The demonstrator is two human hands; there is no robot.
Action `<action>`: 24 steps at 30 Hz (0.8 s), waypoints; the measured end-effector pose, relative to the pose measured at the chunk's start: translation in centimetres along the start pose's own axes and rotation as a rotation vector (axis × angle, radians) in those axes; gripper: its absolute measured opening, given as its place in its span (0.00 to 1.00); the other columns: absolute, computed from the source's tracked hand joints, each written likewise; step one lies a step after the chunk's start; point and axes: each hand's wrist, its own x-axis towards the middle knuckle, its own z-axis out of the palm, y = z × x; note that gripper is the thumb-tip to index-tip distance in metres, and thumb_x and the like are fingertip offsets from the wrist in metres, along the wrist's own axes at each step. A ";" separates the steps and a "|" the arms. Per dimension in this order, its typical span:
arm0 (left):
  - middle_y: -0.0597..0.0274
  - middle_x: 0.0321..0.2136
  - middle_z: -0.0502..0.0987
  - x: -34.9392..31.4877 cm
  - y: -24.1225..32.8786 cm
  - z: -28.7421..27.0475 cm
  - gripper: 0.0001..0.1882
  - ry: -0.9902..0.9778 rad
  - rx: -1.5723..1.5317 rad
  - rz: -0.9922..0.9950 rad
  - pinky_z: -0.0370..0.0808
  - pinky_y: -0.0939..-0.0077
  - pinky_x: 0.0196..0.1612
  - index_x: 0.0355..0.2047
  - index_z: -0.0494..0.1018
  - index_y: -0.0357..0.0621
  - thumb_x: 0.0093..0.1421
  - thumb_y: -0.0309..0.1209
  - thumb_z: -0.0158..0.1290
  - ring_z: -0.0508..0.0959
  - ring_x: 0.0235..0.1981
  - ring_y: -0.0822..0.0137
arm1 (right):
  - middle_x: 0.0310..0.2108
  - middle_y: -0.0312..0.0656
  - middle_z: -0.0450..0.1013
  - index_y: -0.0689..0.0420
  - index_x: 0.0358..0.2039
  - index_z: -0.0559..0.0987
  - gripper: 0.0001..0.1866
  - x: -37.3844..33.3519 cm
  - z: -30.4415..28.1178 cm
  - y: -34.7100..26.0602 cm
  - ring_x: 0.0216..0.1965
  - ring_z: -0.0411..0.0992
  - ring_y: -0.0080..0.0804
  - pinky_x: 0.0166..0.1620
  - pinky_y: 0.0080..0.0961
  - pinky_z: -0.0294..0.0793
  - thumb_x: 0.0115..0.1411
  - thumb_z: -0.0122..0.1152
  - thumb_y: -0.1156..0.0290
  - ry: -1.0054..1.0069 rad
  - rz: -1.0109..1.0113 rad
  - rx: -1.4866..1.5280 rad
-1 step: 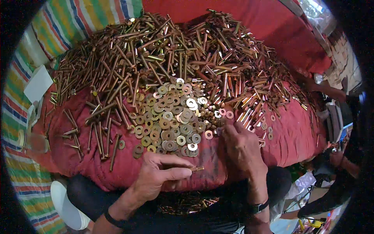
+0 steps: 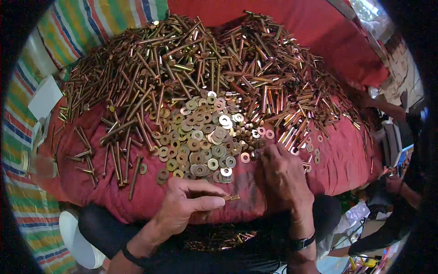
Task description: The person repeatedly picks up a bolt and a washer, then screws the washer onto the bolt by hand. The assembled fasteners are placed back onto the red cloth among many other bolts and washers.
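Between the thumb and fingers of my left hand [image 2: 185,203] is a bolt [image 2: 234,197], brassy in colour; only its end sticks out past the fingertips. My right hand [image 2: 287,176] reaches down at the right edge of a heap of flat washers [image 2: 200,145], beside small nuts [image 2: 248,137] and shiny metal sleeves [image 2: 288,135]. Its fingers are curled together, and whatever lies in them is hidden. Loose long bolts [image 2: 117,162] lie on the red cloth [image 2: 150,194] left of the washers.
A big mound of bolts [image 2: 137,75] covers the far left, with sleeves [image 2: 283,64] piled far right. Striped sheeting [image 2: 27,118] rises at the left, near a white card [image 2: 44,97]. More metal pieces [image 2: 221,238] sit below my hands. Another person's arm [image 2: 385,106] shows at the right.
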 end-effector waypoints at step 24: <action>0.67 0.18 0.77 0.1 0.2 -1.3 0.10 -0.028 -0.087 -0.236 0.62 0.80 0.19 0.30 0.85 0.35 0.60 0.32 0.69 0.71 0.16 0.78 | 0.44 0.44 0.83 0.58 0.46 0.86 0.18 -1.7 -3.6 -5.6 0.41 0.84 0.40 0.41 0.31 0.85 0.53 0.77 0.78 0.025 -0.290 0.773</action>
